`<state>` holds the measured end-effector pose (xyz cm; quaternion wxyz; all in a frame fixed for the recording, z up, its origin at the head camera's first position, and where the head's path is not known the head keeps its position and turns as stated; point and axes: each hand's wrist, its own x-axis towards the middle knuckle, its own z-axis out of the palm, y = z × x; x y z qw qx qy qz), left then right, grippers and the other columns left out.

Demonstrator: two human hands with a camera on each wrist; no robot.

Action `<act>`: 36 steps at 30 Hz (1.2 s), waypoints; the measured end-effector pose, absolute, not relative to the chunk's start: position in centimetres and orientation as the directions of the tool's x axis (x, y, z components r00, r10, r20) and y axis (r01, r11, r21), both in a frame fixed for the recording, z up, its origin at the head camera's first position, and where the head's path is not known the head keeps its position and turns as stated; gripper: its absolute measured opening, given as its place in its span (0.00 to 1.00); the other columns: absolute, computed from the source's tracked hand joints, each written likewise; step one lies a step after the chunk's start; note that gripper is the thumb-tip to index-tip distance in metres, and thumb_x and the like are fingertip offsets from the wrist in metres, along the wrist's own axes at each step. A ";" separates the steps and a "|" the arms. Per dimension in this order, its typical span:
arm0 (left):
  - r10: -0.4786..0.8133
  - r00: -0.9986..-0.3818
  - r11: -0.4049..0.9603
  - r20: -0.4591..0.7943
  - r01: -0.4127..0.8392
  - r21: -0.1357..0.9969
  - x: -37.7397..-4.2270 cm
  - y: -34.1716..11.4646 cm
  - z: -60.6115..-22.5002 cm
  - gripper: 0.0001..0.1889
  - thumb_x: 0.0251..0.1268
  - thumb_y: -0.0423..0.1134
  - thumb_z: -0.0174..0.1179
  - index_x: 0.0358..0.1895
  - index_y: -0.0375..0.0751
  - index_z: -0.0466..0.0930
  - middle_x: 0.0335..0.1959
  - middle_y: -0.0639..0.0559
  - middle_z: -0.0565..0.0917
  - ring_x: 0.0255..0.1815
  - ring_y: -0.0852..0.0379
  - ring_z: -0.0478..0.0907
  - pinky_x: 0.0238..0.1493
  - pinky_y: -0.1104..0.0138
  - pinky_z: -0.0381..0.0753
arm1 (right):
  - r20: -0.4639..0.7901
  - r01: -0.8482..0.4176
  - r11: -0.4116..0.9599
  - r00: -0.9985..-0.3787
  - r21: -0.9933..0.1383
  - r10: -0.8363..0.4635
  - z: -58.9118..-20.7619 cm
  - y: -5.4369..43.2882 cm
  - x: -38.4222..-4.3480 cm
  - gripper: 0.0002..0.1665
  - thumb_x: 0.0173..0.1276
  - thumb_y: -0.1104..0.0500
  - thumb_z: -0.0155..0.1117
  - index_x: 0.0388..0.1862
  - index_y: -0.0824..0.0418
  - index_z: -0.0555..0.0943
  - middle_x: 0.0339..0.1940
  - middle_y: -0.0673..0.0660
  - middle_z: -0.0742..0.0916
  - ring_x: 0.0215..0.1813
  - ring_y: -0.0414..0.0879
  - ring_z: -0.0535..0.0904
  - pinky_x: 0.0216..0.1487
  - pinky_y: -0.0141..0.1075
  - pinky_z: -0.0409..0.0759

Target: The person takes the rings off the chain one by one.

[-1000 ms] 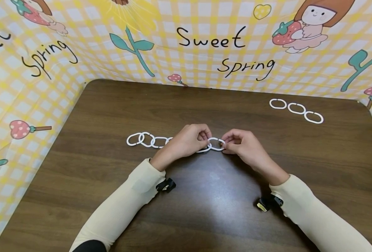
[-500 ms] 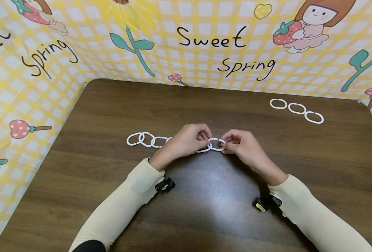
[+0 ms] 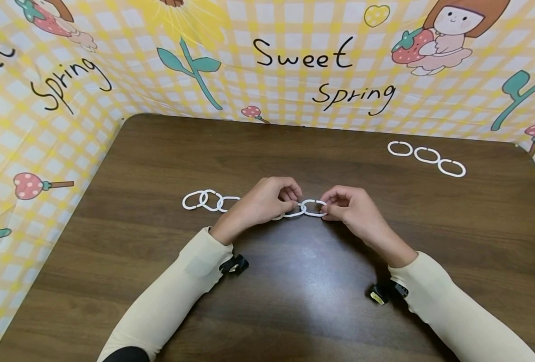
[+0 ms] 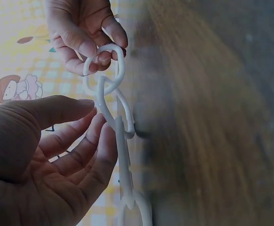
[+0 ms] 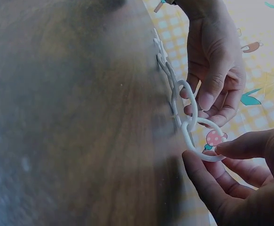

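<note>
A chain (image 3: 293,215) of white oval links (several visibly gapped) runs across the table (image 3: 313,286), right end link (image 5: 213,158) lifted.

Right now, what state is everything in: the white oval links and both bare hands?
White oval end link: pinched, hooked into its neighbour, gap showing.
Chain of white oval links: joined, left end lying on the brown wood-grain table.
Three loose white oval links: lying flat, unhooked, gaps showing.
Bare right hand: pinching the end link.
Bare left hand: fingers curled at the chain; whether gripping, cannot tell.
</note>
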<state>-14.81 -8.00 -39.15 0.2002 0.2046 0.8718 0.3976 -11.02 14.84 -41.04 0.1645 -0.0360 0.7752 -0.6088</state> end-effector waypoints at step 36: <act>0.481 -0.847 0.778 -0.227 0.293 0.556 -15.0 -7.3 -39.1 0.09 0.66 0.37 0.70 0.47 0.44 0.86 0.41 0.52 0.85 0.43 0.57 0.81 0.48 0.63 0.79 | -0.192 0.140 0.221 -0.952 -0.965 -0.238 -40.6 15.7 -10.7 0.10 0.70 0.76 0.60 0.48 0.81 0.80 0.38 0.65 0.87 0.37 0.38 0.86 0.44 0.35 0.89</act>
